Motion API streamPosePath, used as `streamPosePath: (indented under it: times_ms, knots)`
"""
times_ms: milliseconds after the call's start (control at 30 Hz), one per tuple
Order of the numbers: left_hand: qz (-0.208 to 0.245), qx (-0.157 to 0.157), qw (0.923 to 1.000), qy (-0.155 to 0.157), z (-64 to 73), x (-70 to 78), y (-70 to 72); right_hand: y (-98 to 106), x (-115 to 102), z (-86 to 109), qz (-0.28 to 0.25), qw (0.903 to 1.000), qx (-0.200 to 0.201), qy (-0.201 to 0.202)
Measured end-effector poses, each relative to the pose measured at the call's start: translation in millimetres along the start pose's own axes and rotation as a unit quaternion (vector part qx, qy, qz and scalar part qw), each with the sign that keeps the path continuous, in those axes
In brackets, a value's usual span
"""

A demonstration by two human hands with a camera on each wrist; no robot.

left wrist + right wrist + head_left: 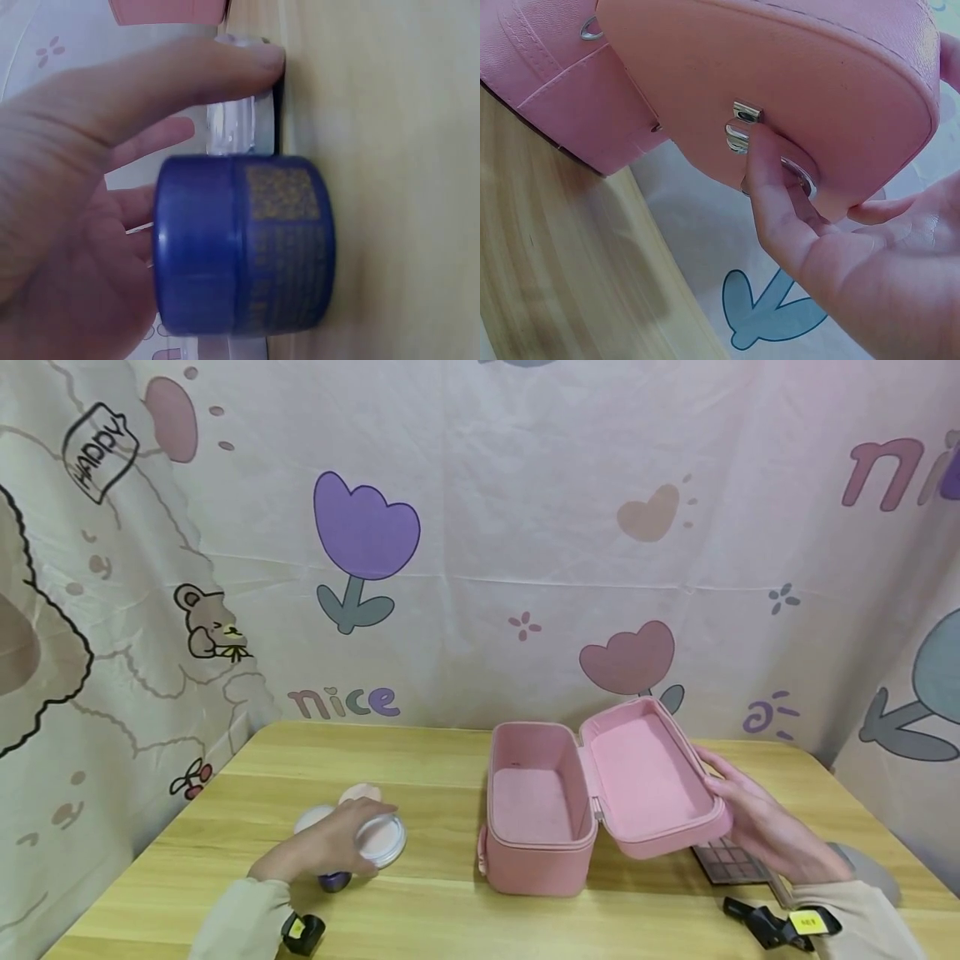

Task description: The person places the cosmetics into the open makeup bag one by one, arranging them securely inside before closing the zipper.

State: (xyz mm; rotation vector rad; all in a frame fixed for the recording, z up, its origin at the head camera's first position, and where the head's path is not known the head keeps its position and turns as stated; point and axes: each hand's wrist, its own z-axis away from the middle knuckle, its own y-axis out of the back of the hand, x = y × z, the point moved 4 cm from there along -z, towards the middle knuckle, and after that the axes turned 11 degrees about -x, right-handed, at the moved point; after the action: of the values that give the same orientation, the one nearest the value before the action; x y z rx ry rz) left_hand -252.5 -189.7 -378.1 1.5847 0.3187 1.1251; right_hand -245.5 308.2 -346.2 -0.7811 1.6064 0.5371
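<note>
A pink case [536,868] stands on the table with its lid [652,777] swung out to the right. My right hand [765,818] holds the lid by its outer edge; in the right wrist view a finger lies against the silver metal fitting [737,136] on it. My left hand [337,839] grips a round powder compact [382,841] with a silver rim, thumb on the near side and fingers on the far side. Close under that hand is a dark blue jar [244,247], large in the left wrist view. A beige round pad [360,792] and a white round item [311,817] lie beside it.
A palette with square pans [726,862] lies beneath the right forearm, and a grey rounded object [870,870] sits behind that wrist. A printed cloth [480,527] hangs behind the wooden table [427,918].
</note>
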Motion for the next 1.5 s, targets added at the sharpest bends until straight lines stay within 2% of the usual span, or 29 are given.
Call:
streamPosePath:
  times_ms: [333, 700, 867, 1133, 1267, 1500]
  knots:
    - [0.014, 0.006, 0.9999, 0.004, -1.4, 3.0, 2.4, -1, -2, 0.3, 0.005, 1.0, 0.007, 0.001]
    - [0.052, 0.058, 0.9969, 0.011, 0.2, 3.2, 7.3, -2, -2, -0.1, -0.007, 1.0, 0.003, 0.006]
    - [0.07, 0.069, 0.995, 0.021, -1.1, 1.2, 8.0, -2, 0, 0.3, -0.008, 1.0, 0.001, 0.004]
    - [0.083, 0.087, 0.9925, 0.02, -2.8, 3.0, 12.0, -2, -3, -1.8, -0.006, 0.9999, -0.004, 0.01]
    - [0.104, 0.104, 0.9888, 0.024, -3.3, 4.6, 14.3, -2, -3, -2.2, -0.011, 0.9998, -0.01, 0.014]
    - [0.161, 0.14, 0.9764, 0.032, -7.0, 8.1, 15.6, 1, 0, -1.2, -0.003, 0.9999, 0.0, 0.012]
